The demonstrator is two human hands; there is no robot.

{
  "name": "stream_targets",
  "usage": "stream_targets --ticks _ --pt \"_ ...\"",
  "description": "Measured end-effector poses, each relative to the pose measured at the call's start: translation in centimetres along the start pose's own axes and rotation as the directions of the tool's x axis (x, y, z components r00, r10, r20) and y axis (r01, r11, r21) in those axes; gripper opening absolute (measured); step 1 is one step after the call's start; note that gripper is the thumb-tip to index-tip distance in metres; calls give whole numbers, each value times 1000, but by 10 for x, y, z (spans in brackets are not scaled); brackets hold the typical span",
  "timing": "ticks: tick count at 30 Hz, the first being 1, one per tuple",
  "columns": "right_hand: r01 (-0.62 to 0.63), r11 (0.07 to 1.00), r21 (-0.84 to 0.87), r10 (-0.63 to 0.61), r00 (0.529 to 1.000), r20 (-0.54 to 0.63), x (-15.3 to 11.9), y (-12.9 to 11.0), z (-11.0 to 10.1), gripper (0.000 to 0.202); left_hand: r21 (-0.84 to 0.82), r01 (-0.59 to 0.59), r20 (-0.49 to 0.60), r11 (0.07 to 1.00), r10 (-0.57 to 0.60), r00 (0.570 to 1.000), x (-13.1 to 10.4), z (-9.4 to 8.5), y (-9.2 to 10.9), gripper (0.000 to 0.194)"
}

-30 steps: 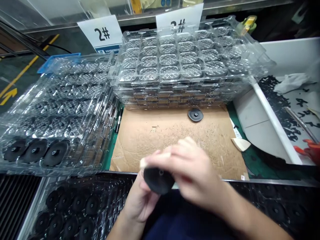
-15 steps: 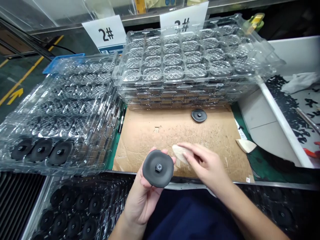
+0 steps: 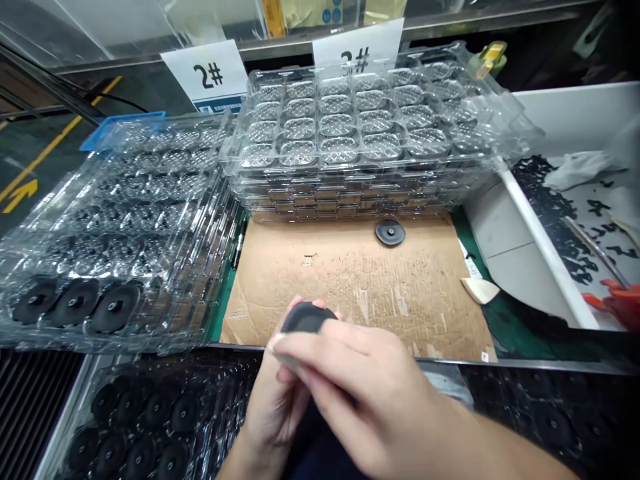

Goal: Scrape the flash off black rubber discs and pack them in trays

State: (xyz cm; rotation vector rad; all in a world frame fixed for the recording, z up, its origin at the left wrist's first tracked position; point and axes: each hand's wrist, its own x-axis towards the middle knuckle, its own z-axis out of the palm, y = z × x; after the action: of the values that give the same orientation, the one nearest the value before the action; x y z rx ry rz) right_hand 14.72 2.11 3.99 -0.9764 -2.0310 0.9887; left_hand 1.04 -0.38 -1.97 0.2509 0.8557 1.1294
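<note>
My left hand holds a black rounded-square disc from below, its fingertips showing at the far rim. Across the front of the disc comes my right hand, pinching a small off-white pad. The right hand hides the disc's raised centre and most of the pad; whether the pad touches the disc I cannot tell. A second black disc with a small central stub lies on the cardboard sheet beyond my hands.
Stacked clear plastic trays stand behind the cardboard. At left is another tray stack with black discs in its front row. A white bin holds small black pieces. A cream wedge-shaped piece lies beside it. More filled trays sit below.
My right hand has moved left with the pad, over the front of the disc, and now covers part of it. The left hand still holds the disc, now tilted. The view has shifted slightly.
</note>
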Motion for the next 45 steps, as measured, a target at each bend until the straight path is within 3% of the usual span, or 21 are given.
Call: stream_targets --ticks 2,3,5,6,8,10,11,14,17,19,22,24,29,32,34,35,37,39,41,43,45 --pt "-89 996 1 88 988 124 -9 -1 -10 26 -48 -5 67 999 8 998 1 0 2 50" --pt "-144 988 -47 149 980 130 -13 -1 -14 25 -68 -7 97 998 13 995 1 0 2 51" --pt "-205 958 -201 215 976 31 -16 2 -18 25 -78 -11 110 997 20 994 1 0 2 49" --pt "-183 941 -285 181 983 -31 -15 4 -18 26 -82 -7 109 997 16 994 0 -1 2 46" --pt "-11 917 -398 -18 997 -71 -9 11 -17 27 -78 35 109 996 -26 994 -2 -3 1 39" --pt "161 923 -348 -177 984 -15 -2 20 -17 28 -70 81 143 994 -70 987 -4 -7 0 40" --pt "179 941 -287 -188 982 -3 1 25 -17 29 -73 101 171 992 -87 981 -4 -9 0 43" --pt "-21 987 -157 6 996 -94 1 40 -16 30 -122 148 264 981 -112 958 -4 -11 0 53" --pt "-256 967 -10 243 927 -285 -11 63 -2 28 -164 194 312 967 -136 940 -4 -9 1 53" --pt "-355 933 51 354 886 -300 -22 84 14 28 -179 215 330 960 -147 933 -3 -7 2 50" --pt "-412 911 -19 396 888 -234 -37 114 39 29 -205 246 354 947 -163 921 -3 -7 2 46" --pt "-423 905 -44 400 882 -250 -43 123 47 33 -217 256 375 942 -161 913 -3 -8 2 46" --pt "-381 924 -28 369 909 -196 -50 105 39 29 -204 280 427 938 -172 888 -4 -8 3 48" --pt "-344 939 -29 337 932 -136 -54 94 35 28 -114 200 430 973 -133 893 -7 -8 2 50" --pt "-332 943 -26 326 936 -133 -58 91 36 28 102 -36 407 994 -9 913 -8 -10 0 47" --pt "-332 943 -26 325 935 -138 -60 91 36 27 272 -214 413 938 87 907 -8 -12 0 47" --pt "-352 936 -19 344 923 -173 -63 89 36 27 569 -522 496 635 241 834 -6 -14 -2 69" --pt "-384 923 11 375 894 -244 -65 85 32 25 678 -649 589 347 273 761 -4 -16 -3 95" --pt "-407 910 80 410 854 -321 -67 78 26 23 697 -672 619 249 263 740 -2 -17 -5 107" --pt "-406 897 175 442 825 -351 -68 69 19 19 711 -665 612 228 265 745 -1 -16 -5 108" --pt "-406 870 280 483 819 -311 -68 60 14 14 724 -652 602 227 256 757 -1 -16 -5 108"
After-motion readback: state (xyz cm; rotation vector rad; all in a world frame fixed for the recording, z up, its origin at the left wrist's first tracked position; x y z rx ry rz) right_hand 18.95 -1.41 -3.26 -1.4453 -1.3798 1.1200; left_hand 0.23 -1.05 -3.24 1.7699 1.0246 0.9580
